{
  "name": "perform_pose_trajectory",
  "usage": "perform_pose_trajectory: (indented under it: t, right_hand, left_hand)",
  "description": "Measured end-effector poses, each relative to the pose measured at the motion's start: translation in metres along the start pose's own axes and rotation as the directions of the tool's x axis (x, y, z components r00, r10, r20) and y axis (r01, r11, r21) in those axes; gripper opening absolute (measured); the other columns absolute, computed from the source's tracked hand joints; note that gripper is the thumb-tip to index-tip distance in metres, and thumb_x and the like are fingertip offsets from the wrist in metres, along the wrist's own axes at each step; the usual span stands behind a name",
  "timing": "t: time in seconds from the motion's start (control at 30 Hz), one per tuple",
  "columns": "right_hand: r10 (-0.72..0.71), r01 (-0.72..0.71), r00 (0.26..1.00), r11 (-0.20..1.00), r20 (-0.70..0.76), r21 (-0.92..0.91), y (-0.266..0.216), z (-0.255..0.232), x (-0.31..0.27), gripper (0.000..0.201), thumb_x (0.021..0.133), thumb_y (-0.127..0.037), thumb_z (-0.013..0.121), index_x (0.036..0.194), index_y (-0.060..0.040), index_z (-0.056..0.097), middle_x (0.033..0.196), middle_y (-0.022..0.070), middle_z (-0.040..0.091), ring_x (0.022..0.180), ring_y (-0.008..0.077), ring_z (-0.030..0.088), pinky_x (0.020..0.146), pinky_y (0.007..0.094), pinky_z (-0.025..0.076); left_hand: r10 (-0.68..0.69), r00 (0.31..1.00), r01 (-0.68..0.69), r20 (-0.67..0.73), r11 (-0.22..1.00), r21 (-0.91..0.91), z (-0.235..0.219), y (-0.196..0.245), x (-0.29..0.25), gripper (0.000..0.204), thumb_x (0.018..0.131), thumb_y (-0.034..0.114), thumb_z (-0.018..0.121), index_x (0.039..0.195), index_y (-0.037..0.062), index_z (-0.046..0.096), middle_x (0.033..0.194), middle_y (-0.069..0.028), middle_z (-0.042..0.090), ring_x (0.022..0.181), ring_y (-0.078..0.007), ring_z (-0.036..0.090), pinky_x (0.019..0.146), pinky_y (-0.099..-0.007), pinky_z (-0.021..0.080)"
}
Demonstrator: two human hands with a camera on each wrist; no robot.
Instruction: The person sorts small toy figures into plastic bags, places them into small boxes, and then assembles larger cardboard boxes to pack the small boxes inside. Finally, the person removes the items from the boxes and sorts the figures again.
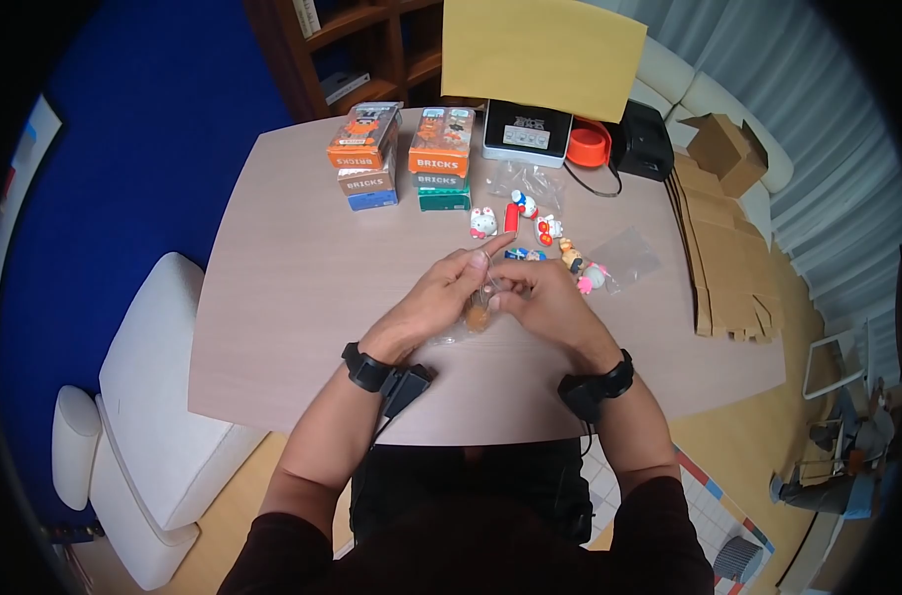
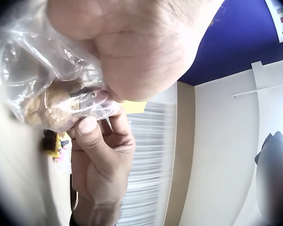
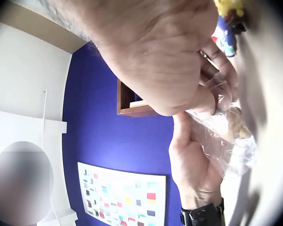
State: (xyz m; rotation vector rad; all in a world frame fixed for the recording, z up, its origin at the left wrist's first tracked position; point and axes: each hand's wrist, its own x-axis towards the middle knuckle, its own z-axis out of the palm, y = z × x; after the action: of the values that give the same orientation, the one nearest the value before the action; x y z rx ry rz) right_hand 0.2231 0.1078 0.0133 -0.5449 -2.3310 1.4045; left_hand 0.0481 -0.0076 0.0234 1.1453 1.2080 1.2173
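A clear plastic bag with a tan-brown figure (image 1: 478, 317) inside hangs between the two hands above the table's near half. My left hand (image 1: 439, 297) pinches the bag's upper part, one finger pointing out past it. My right hand (image 1: 548, 305) pinches the bag from the other side with thumb and fingers. In the left wrist view the brown figure (image 2: 54, 104) shows through the crinkled plastic, beside the right thumb. The right wrist view shows the clear bag (image 3: 217, 146) against the left palm; the fingertips are partly hidden there.
Small figures stand beyond the hands, among them a white one (image 1: 482, 222) and a pink-and-white one (image 1: 592, 277). Empty clear bags (image 1: 624, 260) lie near them. Stacked brick boxes (image 1: 441, 149), a white box (image 1: 526, 134), a red round object (image 1: 588, 145) and flattened cardboard (image 1: 719, 238) are farther out.
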Motion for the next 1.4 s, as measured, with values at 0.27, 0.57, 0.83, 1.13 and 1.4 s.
perform_pose_trajectory:
  t: [0.27,0.57,0.83,1.13,1.4]
  right_hand:
    - [-0.028,0.133,0.969,0.898,-0.247,0.42,-0.008,-0.018,-0.004,0.028,0.09,0.011,0.072,0.116,0.0037,0.076,0.089,0.0032,0.075,0.08,0.0082,0.068,0.074,0.0251,0.055]
    - [-0.03,0.224,0.937,0.818,-0.348,0.53,-0.008,-0.025,-0.002,0.027,0.094,0.01,0.07,0.121,0.0096,0.072,0.106,0.0089,0.078,0.093,0.0112,0.073,0.084,0.0238,0.059]
    - [-0.174,-0.033,0.92,0.859,-0.352,-0.511,0.008,-0.033,0.003,0.04,0.084,0.001,0.077,0.123,-0.0071,0.076,0.107,0.0132,0.076,0.093,0.0296,0.069,0.085,0.0411,0.055]
    - [-0.294,0.008,0.93,0.617,-0.222,-0.787,0.027,-0.007,0.007,0.033,0.08,-0.005,0.078,0.113,-0.0069,0.077,0.104,0.0161,0.07,0.101,0.036,0.061,0.092,0.0473,0.046]
    - [0.062,-0.001,0.828,0.994,-0.557,0.111,0.007,-0.041,0.009,0.035,0.082,0.009,0.075,0.116,0.0014,0.076,0.116,0.0116,0.065,0.105,0.0235,0.067,0.092,0.0326,0.055]
  left_hand:
    - [-0.09,0.991,0.096,0.103,0.994,-0.048,-0.015,-0.011,0.001,0.06,0.114,0.035,0.057,0.161,0.002,0.044,0.128,-0.0032,0.067,0.118,-0.0081,0.059,0.107,-0.0289,0.048]
    - [-0.029,0.994,0.036,0.104,0.997,-0.066,-0.012,-0.012,0.003,0.045,0.112,0.026,0.06,0.148,-0.0002,0.055,0.119,-0.0042,0.07,0.107,-0.0106,0.065,0.101,-0.0299,0.052]
    - [-0.037,0.996,-0.011,-0.087,0.866,-0.5,-0.017,-0.016,0.006,0.036,0.11,0.013,0.058,0.144,0.0017,0.056,0.114,-0.0058,0.07,0.103,-0.0167,0.071,0.096,-0.0358,0.058]
    - [-0.034,0.995,-0.007,-0.096,0.918,-0.396,-0.017,-0.018,0.006,0.046,0.101,0.007,0.074,0.143,0.0026,0.057,0.116,-0.0052,0.07,0.097,-0.0138,0.071,0.088,-0.0315,0.059]
    - [-0.008,0.983,0.011,-0.182,1.0,0.015,-0.01,-0.009,0.004,0.043,0.094,0.001,0.079,0.135,0.0043,0.066,0.1,0.0049,0.068,0.087,-0.0038,0.06,0.077,-0.0225,0.05]
